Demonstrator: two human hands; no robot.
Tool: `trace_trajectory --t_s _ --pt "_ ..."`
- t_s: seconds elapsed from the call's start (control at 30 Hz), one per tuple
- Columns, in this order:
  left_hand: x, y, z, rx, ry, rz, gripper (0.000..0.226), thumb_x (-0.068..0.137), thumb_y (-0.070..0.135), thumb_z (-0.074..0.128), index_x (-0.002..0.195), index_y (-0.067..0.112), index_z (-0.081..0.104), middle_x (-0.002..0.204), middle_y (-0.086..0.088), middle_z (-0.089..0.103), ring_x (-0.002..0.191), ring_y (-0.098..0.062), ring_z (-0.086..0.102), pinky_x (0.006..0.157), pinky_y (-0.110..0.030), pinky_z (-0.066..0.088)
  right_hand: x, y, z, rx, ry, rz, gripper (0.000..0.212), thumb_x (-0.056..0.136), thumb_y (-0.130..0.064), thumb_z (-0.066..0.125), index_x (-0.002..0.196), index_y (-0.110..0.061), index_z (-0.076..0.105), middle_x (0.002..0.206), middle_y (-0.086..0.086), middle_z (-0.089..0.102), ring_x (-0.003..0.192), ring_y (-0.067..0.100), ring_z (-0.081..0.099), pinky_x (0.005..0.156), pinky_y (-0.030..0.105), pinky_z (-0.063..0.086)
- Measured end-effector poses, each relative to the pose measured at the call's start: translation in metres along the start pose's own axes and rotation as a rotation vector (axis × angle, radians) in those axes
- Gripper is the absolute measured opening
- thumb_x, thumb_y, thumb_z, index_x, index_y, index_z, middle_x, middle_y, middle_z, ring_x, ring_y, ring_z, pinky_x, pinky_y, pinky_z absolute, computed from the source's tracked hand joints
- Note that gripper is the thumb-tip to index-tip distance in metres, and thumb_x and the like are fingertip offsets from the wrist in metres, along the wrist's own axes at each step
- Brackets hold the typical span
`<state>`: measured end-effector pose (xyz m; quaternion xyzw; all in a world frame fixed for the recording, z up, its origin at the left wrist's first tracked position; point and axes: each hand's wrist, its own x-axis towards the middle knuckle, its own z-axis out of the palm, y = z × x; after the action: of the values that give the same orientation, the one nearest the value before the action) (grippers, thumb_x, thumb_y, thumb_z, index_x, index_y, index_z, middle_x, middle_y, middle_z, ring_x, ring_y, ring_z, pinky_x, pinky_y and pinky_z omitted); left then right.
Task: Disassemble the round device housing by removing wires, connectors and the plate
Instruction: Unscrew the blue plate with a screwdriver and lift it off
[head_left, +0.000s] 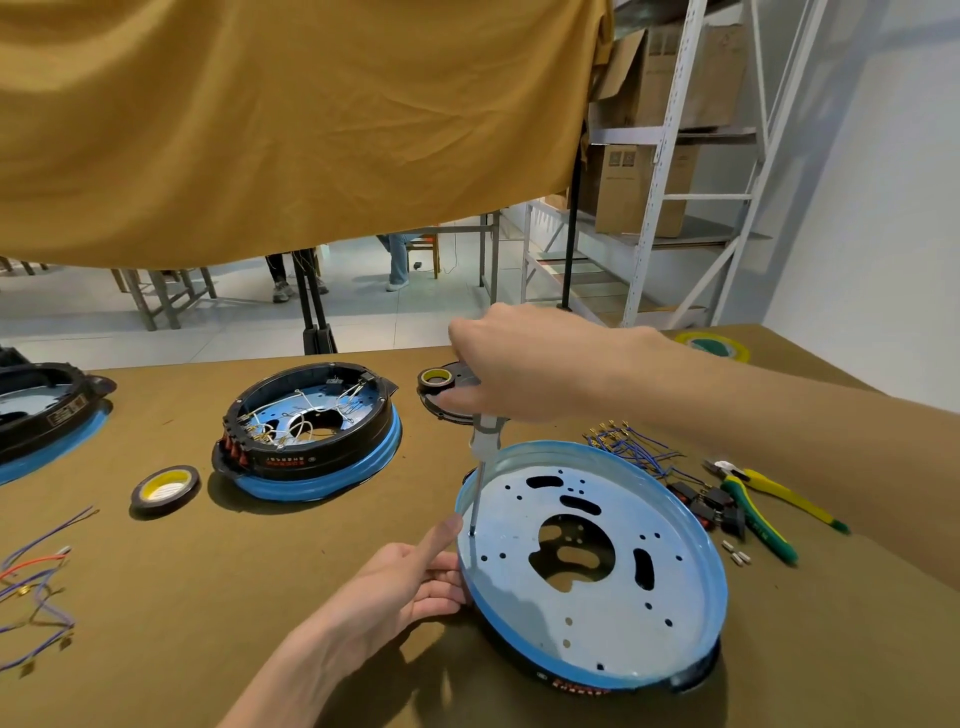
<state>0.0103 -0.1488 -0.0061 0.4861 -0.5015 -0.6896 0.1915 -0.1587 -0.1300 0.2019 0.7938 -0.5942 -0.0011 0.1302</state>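
Your right hand (511, 364) is closed around the top of a screwdriver (480, 470), hiding most of the handle; the shaft stands nearly upright with its tip in a hole near the left edge of the plate (597, 597). Your left hand (400, 587) grips the plate's blue rim on its near-left side, thumb up along the edge, fingers curled beneath and partly out of sight. The plate lies on the round housing (582, 685), of which only a dark strip shows at the near edge, its label too small to read.

To the right on the bench (234, 597) lie blue wires (631, 447), dark connectors (709, 504) and yellow-green pliers (758, 499). Further left sits a second housing (306, 431), still wired, and a tape roll (165, 488). A third housing (41, 410) is cut off at the left edge, near loose wires (36, 582).
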Motion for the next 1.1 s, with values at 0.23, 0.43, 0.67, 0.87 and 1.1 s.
trace_trajectory --t_s 0.23,0.43,0.67,0.87,1.1 --pt "0.0 0.002 0.003 0.01 -0.001 0.005 0.096 0.051 0.073 0.072 0.111 -0.002 0.069 0.096 -0.015 0.08 0.084 -0.021 0.078 0.077 -0.029 0.062 -0.007 0.001 -0.011 0.371 -0.147 -0.135 0.045 0.085 -0.036 0.078 0.119 -0.027 0.051 0.091 -0.01 0.059 0.08 0.006 0.056 0.061 0.028 0.043" --pt "-0.001 0.002 0.003 0.0 0.01 0.012 0.089 0.056 0.069 0.07 0.11 -0.003 0.069 0.096 -0.016 0.08 0.084 -0.022 0.077 0.08 -0.03 0.062 -0.005 -0.002 0.001 0.018 0.024 -0.032 0.036 0.099 -0.05 0.057 0.101 -0.014 0.057 0.074 -0.003 0.053 0.066 0.019 0.056 0.05 0.03 0.035" --pt "-0.004 0.002 0.001 0.001 -0.005 0.023 0.093 0.055 0.072 0.072 0.111 -0.002 0.069 0.096 -0.015 0.08 0.085 -0.021 0.078 0.077 -0.028 0.061 -0.012 -0.002 -0.011 0.249 -0.103 -0.08 0.047 0.087 -0.049 0.074 0.118 -0.022 0.051 0.087 -0.008 0.053 0.075 0.007 0.053 0.056 0.03 0.041" --pt "-0.004 0.001 0.001 -0.003 -0.007 0.033 0.089 0.057 0.071 0.072 0.11 -0.002 0.07 0.093 -0.014 0.08 0.081 -0.019 0.077 0.077 -0.028 0.061 -0.007 -0.002 -0.007 0.118 -0.038 -0.049 0.031 0.096 -0.047 0.061 0.101 -0.017 0.06 0.08 -0.004 0.061 0.074 0.021 0.06 0.058 0.032 0.046" --pt "-0.006 0.0 0.002 -0.017 -0.014 0.046 0.088 0.061 0.068 0.072 0.112 -0.004 0.069 0.095 -0.016 0.08 0.082 -0.02 0.077 0.078 -0.028 0.061 -0.013 -0.005 -0.009 0.097 -0.043 -0.035 0.045 0.096 -0.062 0.053 0.108 -0.018 0.052 0.077 -0.005 0.058 0.067 0.013 0.056 0.053 0.032 0.039"
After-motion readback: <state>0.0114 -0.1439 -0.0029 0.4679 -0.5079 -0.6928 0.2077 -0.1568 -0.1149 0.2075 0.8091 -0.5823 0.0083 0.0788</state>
